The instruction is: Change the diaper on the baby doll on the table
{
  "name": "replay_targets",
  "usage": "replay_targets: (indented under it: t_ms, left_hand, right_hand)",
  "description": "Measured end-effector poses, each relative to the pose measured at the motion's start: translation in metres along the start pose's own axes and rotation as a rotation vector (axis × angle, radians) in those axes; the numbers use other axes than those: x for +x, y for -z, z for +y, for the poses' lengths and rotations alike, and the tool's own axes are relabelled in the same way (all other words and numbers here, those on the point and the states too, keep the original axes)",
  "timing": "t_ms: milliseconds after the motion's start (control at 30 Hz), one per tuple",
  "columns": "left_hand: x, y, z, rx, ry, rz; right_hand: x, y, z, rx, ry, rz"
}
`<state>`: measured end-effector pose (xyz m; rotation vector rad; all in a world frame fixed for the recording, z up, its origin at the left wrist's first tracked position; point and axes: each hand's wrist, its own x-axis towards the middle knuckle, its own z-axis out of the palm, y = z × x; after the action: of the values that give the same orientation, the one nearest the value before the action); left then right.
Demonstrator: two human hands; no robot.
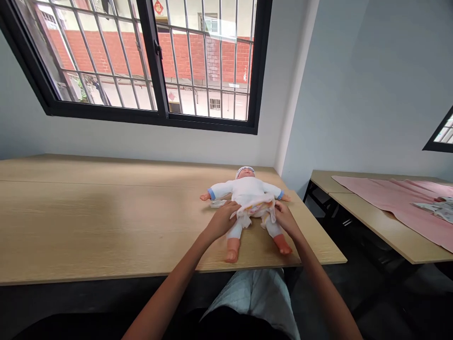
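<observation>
A baby doll (249,188) in a white top with blue cuffs and a white cap lies on its back on the wooden table (106,226), its feet toward me. Across its hips is a diaper-like white cloth (258,208) with orange and yellow marks. My left hand (226,218) is closed on the left edge of this cloth. On the other side, my right hand (283,217) pinches its right edge. Partly hidden behind my left hand, a small clear-and-white item (216,203) lies under the doll's arm.
The table's front edge runs just past the doll's feet, and its right edge is close by. Beyond a gap at the right stands another table (382,219) with a pink cloth (396,198) and a patterned garment (439,208). A barred window is in the wall ahead.
</observation>
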<state>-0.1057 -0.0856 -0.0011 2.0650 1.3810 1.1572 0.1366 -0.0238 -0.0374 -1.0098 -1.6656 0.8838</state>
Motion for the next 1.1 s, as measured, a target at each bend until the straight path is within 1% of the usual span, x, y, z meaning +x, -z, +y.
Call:
replay_targets:
  t_ms: [100,200,333,400,500,567,667,800,900,933,1000,1100]
  left_hand:
    - [0.027,0.007,-0.003,-0.090,-0.027,0.012]
    - [0.054,0.008,-0.011,-0.229,0.017,0.004]
    - [0.079,0.005,-0.028,-0.353,0.127,0.063]
    - [0.087,0.005,-0.036,-0.386,0.196,0.043]
    - [0.097,0.004,-0.048,-0.484,0.328,-0.038]
    - [0.100,0.002,-0.056,-0.558,0.374,-0.084]
    - [0.099,-0.001,-0.065,-0.599,0.342,-0.072]
    - [0.094,-0.004,-0.066,-0.552,0.280,0.046]
    - [0.091,-0.004,-0.062,-0.535,0.281,0.115]
    - [0.090,-0.004,-0.061,-0.536,0.286,0.112]
    - [0.086,-0.002,-0.055,-0.506,0.268,0.071]
    - [0.079,0.003,-0.043,-0.360,0.217,-0.020]
  right_hand:
    - [0.027,-0.007,-0.005,0.109,-0.003,0.056]
    - [0.051,-0.015,-0.006,0.104,-0.068,0.130]
    - [0.071,-0.021,0.000,0.028,-0.128,0.204]
    - [0.078,-0.023,0.006,-0.034,-0.141,0.239]
    - [0.085,-0.026,0.015,-0.084,-0.174,0.269]
    - [0.087,-0.028,0.020,-0.050,-0.199,0.286]
    - [0.088,-0.030,0.029,0.038,-0.193,0.314]
    - [0.084,-0.029,0.037,0.151,-0.130,0.332]
    - [0.081,-0.028,0.037,0.210,-0.082,0.335]
    - [0.080,-0.028,0.035,0.227,-0.079,0.338]
    - [0.078,-0.028,0.030,0.289,-0.107,0.345]
    - [0.075,-0.030,0.022,0.426,-0.122,0.341]
